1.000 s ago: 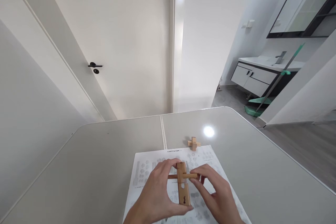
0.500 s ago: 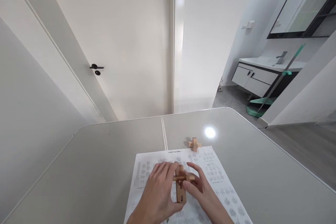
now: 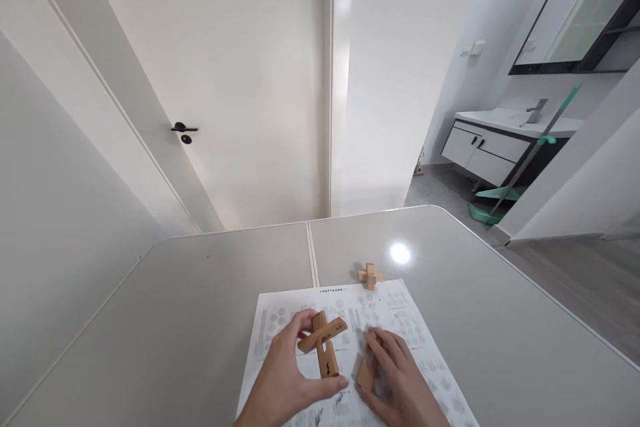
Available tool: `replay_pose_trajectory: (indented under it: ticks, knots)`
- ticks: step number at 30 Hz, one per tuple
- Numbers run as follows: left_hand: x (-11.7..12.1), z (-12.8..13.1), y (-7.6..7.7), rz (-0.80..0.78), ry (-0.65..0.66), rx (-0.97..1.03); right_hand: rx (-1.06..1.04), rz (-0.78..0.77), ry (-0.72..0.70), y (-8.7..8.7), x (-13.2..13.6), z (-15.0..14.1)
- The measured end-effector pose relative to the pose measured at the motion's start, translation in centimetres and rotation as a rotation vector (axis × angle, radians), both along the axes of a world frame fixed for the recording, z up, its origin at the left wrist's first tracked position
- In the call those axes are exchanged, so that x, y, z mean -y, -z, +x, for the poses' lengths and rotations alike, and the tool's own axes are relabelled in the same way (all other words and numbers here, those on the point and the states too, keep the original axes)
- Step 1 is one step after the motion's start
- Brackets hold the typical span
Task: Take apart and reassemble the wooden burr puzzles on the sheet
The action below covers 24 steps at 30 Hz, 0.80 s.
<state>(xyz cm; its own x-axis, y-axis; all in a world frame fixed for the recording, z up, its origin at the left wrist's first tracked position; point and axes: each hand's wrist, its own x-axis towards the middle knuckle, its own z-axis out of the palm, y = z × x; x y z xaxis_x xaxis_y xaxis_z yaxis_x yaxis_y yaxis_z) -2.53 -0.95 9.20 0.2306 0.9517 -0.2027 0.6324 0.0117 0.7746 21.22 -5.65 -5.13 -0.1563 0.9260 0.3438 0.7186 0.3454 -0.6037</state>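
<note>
Right hand point(image 3: 403, 373) — off the crossed pieces point(image 3: 320, 333) — now grasps another block point(image 3: 367, 375).

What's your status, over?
Left hand gripping crossed brown wooden bars. Right hand touching brown wooden block over white printed sheet. Small cross-shaped pale wooden piece by sheet's far edge, obstructing nothing.

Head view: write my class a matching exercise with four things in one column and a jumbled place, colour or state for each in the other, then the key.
Things
1. Left hand
2. Right hand
3. Small wooden cross
4. Handle

Descriptions
A. At the printed sheet's far edge
B. Black, on the door
C. Holding two crossed wooden pieces
D. Touching a separate wooden piece

Pairs: 1-C, 2-D, 3-A, 4-B
</note>
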Motion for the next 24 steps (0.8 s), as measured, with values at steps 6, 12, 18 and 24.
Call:
replay_pose_trajectory:
  ticks: [6,12,18,24]
  knots:
    - [0.6,0.3,0.1,-0.083,0.016,0.138,0.037,0.025,-0.020,-1.0,0.2,-0.1]
    - [1.5,1.3,0.4,-0.107,0.036,0.089,-0.266,-0.052,-0.057,-6.8,0.3,-0.6]
    - [1.7,1.9,-0.3,-0.111,0.128,0.051,-0.399,-0.063,-0.049,-9.4,-0.2,-1.6]
    - [2.2,2.0,-0.4,-0.126,0.206,0.081,-0.372,-0.011,0.045,-9.5,-0.3,-1.9]
